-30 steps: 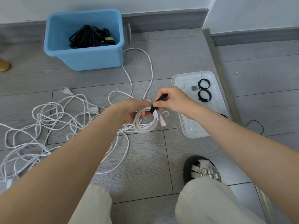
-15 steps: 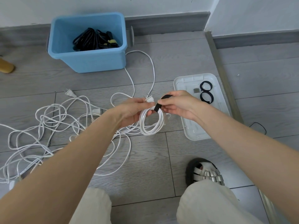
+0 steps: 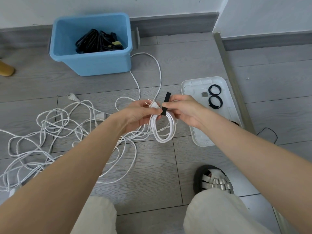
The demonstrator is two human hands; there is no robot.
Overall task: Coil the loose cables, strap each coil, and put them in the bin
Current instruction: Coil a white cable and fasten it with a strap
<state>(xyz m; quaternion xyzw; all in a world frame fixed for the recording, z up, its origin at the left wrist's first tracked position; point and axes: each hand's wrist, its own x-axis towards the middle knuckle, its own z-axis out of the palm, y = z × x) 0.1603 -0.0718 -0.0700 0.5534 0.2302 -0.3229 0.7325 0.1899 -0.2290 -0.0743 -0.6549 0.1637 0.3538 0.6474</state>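
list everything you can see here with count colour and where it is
bin: 1, blue, by the far wall
coiled cables: black bundle, inside the bin
loose cables: white tangle, floor at left
coil: 1, white, held between the hands
strap: 1, black, over the coil's top
tray: 1, white, floor at right
spare straps: 2, black loops, on the tray
sandal: 1, silver, floor near right
left hand: grips the coil
right hand: pinches the strap
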